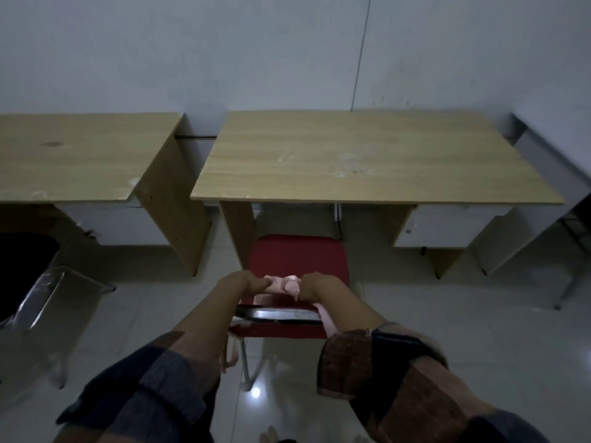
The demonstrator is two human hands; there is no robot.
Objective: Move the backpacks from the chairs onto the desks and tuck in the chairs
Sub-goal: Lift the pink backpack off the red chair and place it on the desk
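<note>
Red padded metal-framed chair (297, 257) front edge under light wooden desk (367, 158), bare floor either side | left hand (240, 284) and right hand (316, 287) curled, gripping pink fabric item (284, 284) over chair back

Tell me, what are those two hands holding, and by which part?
Both the left hand and right hand grip something pale pink above the red chair, fingers curled round its top. What it is cannot be told.
</note>
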